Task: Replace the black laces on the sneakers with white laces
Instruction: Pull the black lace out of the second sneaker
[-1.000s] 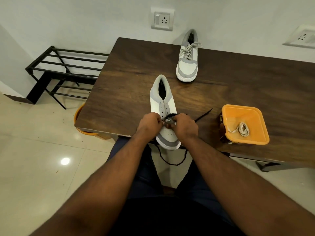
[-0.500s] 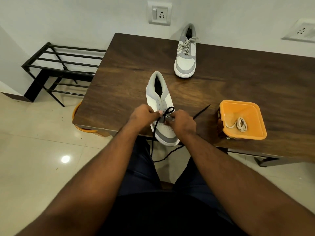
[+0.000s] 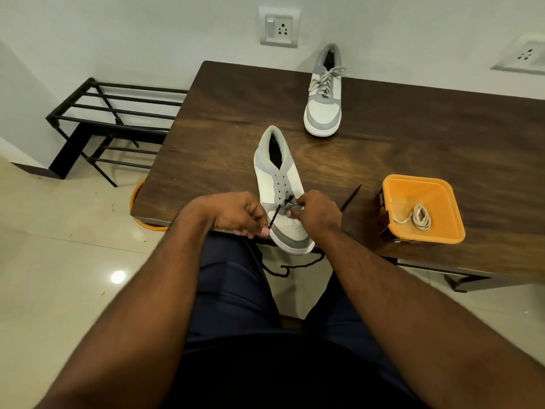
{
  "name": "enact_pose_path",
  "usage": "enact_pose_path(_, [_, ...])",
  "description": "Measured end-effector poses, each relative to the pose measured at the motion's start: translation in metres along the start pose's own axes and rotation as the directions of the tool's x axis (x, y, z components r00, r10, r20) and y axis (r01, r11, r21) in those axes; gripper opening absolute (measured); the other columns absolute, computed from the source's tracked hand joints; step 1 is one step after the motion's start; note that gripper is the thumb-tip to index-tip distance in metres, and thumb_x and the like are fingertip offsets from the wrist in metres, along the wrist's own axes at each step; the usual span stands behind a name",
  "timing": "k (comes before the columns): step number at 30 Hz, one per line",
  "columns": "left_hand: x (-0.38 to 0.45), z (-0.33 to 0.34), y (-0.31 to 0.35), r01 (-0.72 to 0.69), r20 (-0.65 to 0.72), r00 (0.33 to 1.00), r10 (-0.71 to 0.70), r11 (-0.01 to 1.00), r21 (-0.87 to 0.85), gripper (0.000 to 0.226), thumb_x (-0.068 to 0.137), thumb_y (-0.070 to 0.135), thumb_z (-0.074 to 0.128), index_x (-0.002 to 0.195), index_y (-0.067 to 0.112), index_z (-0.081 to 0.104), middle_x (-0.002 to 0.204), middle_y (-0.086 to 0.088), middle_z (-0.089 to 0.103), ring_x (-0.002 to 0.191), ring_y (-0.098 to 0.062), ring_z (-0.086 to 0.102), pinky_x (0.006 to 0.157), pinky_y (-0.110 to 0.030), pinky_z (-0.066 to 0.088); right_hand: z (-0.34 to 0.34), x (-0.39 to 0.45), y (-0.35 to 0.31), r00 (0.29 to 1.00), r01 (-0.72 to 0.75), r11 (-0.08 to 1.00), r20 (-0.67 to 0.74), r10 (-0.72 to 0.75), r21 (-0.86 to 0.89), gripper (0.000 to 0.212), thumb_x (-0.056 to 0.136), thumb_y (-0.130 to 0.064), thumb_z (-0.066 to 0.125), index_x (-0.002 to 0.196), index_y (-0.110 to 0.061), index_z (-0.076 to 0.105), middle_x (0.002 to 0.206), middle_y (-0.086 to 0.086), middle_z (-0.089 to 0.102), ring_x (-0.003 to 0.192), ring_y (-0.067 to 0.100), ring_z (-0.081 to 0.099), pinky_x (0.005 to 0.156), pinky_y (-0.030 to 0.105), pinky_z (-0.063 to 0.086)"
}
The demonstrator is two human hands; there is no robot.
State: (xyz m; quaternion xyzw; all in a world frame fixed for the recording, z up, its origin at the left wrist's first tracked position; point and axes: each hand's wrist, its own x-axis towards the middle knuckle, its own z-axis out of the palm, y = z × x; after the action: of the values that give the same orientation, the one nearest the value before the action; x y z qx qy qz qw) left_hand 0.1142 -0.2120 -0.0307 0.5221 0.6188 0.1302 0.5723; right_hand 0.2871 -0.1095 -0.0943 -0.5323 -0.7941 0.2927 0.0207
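While the left hand (image 3: 239, 215) pinches the black lace (image 3: 275, 212), the right hand (image 3: 317, 212) curls, pinching it at the sneaker's (image 3: 280, 190) eyelets.

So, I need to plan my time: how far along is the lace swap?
Done: the far sneaker already wears white laces. In hand: the left hand pulls the black lace from the near sneaker while the right hand steadies it. Left: threading the white lace waiting in the orange container.

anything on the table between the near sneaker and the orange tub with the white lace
Only the loose end of the black lace lies on the table between the near sneaker and the orange tub; the white lace sits uncovered inside.
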Motion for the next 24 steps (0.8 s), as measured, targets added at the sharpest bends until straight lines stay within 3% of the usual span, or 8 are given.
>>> enact_pose_path(4, [0.007,0.010,-0.010,0.050,0.063,0.997,-0.047,0.997,-0.053,0.009,0.088,0.013,0.070,0.078,0.013,0.071,0.073,-0.004,0.064,0.069,-0.010,0.057,0.068,-0.023,0.047,0.001,-0.004,-0.001,1.000,0.000,1.000,-0.025,0.000,-0.002,0.033,0.080,-0.041,0.074,0.105,-0.019,0.071,0.104,0.004,0.070,0.097,0.027,0.066,0.074,0.032,0.047])
enact_pose_path(8, [0.006,0.026,-0.002,0.011,0.264,0.964,0.013,0.996,-0.090,0.015,0.086,0.012,0.071,0.073,0.019,0.073,0.075,-0.003,0.067,0.070,-0.010,0.060,0.070,-0.020,0.050,0.000,-0.003,-0.002,1.000,-0.006,1.000,-0.013,0.006,0.002,0.035,0.079,-0.041,0.076,0.104,-0.018,0.071,0.103,0.005,0.070,0.097,0.027,0.066,0.073,0.030,0.045])
enact_pose_path(12, [-0.009,0.023,0.006,-0.032,0.269,0.961,0.062,0.993,-0.116,0.015,0.085,0.013,0.072,0.073,0.021,0.074,0.077,-0.004,0.067,0.071,-0.010,0.060,0.069,-0.019,0.051,0.000,-0.002,-0.002,0.999,-0.028,1.000,-0.021,0.029,0.013,0.037,0.076,-0.042,0.077,0.104,-0.018,0.070,0.101,0.004,0.070,0.096,0.027,0.066,0.071,0.029,0.043])
enact_pose_path(19, [-0.040,0.008,0.030,-0.221,0.096,0.961,0.261,0.927,-0.304,0.013,0.088,0.007,0.065,0.078,0.012,0.072,0.076,-0.004,0.068,0.073,-0.015,0.060,0.075,-0.025,0.050,0.000,-0.003,-0.003,1.000,-0.001,1.000,-0.009,0.001,-0.022,0.030,0.083,-0.038,0.070,0.103,-0.016,0.068,0.101,0.003,0.067,0.095,0.025,0.062,0.071,0.029,0.039])
enact_pose_path(22, [-0.041,0.008,0.040,-0.304,-0.156,0.952,0.262,0.859,-0.411,0.010,0.091,0.010,0.062,0.082,0.007,0.067,0.078,-0.011,0.066,0.075,-0.023,0.062,0.075,-0.037,0.053,0.008,-0.008,0.004,0.985,0.130,0.985,-0.130,-0.116,0.112,0.024,0.091,-0.033,0.058,0.097,-0.013,0.070,0.103,0.008,0.067,0.090,0.022,0.059,0.071,0.026,0.037])
enact_pose_path(24, [-0.040,0.007,0.048,-0.341,-0.325,0.924,0.204,0.825,-0.451,0.012,0.095,0.011,0.057,0.086,0.007,0.063,0.077,-0.010,0.066,0.072,-0.024,0.062,0.072,-0.038,0.054,0.011,-0.026,0.001,0.942,0.275,0.907,-0.276,-0.189,0.317,0.019,0.094,-0.028,0.057,0.098,-0.018,0.072,0.102,0.003,0.068,0.095,0.016,0.062,0.077,0.024,0.043])
